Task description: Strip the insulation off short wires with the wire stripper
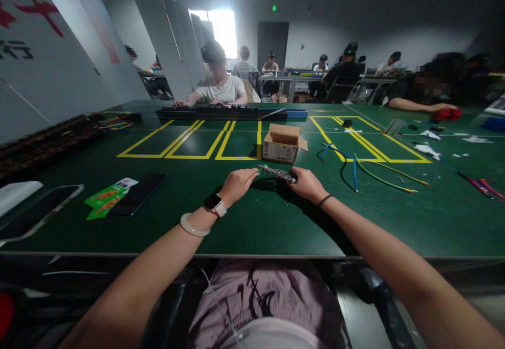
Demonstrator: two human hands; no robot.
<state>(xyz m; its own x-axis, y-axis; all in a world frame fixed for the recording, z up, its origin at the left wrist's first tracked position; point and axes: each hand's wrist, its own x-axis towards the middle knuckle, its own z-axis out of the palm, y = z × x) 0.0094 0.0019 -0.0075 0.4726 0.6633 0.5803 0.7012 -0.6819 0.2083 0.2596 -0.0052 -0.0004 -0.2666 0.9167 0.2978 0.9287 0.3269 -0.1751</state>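
Note:
My right hand (305,183) is wrapped around the handles of metal wire strippers (278,173), whose jaws point left. My left hand (238,185) has its fingers pinched close to the jaw tips. A small green piece (264,167) shows between its fingertips and the jaws; its exact kind is too small to make out. Just beyond the tool stands an open cardboard box (281,146), its inside mostly hidden by the front wall. Tiny scraps lie on the green table (252,228) under my hands.
Blue and green cables (365,165) lie to the right. On the left are a dark phone (138,195), a green packet (107,195) and another phone-like device (41,211). Yellow tape frames (189,156) mark the table. A person (221,89) sits opposite, behind long dark strips (229,113).

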